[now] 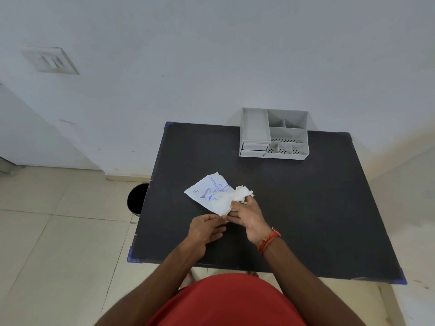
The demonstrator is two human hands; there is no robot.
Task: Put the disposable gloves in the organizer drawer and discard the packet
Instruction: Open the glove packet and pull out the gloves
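A white paper packet (208,189) with blue print reading "DISPOSABLE" lies on the black table (306,198), its near end lifted. My left hand (206,230) pinches the packet's near corner. My right hand (247,215) grips crumpled whitish gloves (242,193) that stick out of the packet's torn right end. A grey organizer (274,134) stands at the table's far edge against the wall, with two shut drawers (253,149) on its left front.
A black round bin (137,198) stands on the tiled floor just left of the table. The organizer's top holds an open tray and several small compartments. A wall rises directly behind the table.
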